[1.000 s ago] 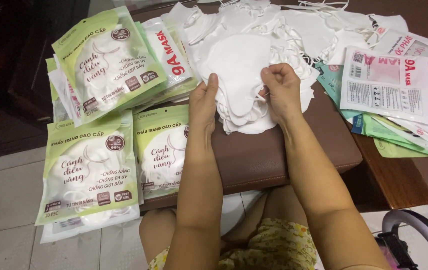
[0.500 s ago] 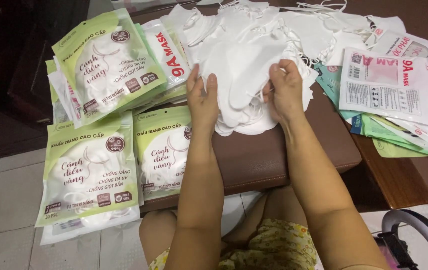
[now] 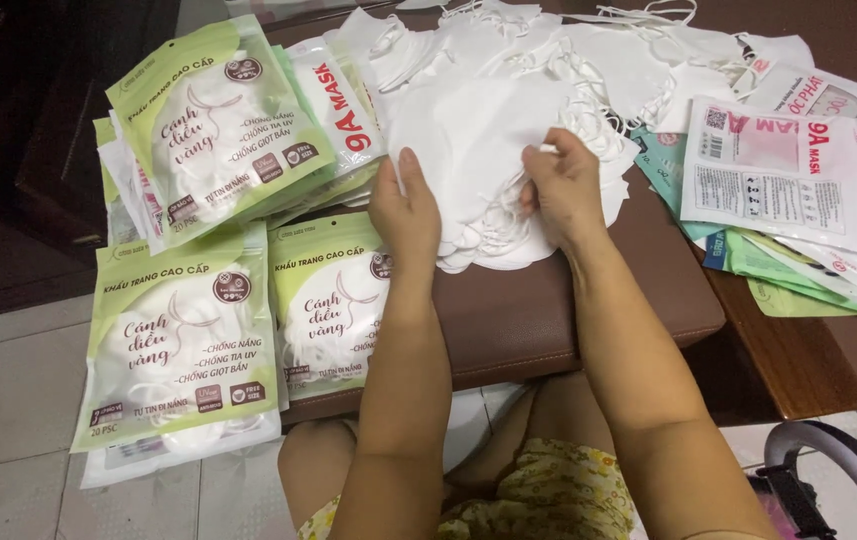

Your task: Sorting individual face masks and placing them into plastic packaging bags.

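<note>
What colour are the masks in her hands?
White, all plain. The head view shows the stack of masks best.

A home packing spot: tiled floor (image 3: 8, 400), wooden table (image 3: 818, 360), stacked green mask packets (image 3: 183, 350).

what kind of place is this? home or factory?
Likely a home used for small-scale packing, not a factory. Both hands, left hand and right hand, gather a stack of white masks on a brown padded bench, with filled green mask packets beside it and tiled floor below.
</note>
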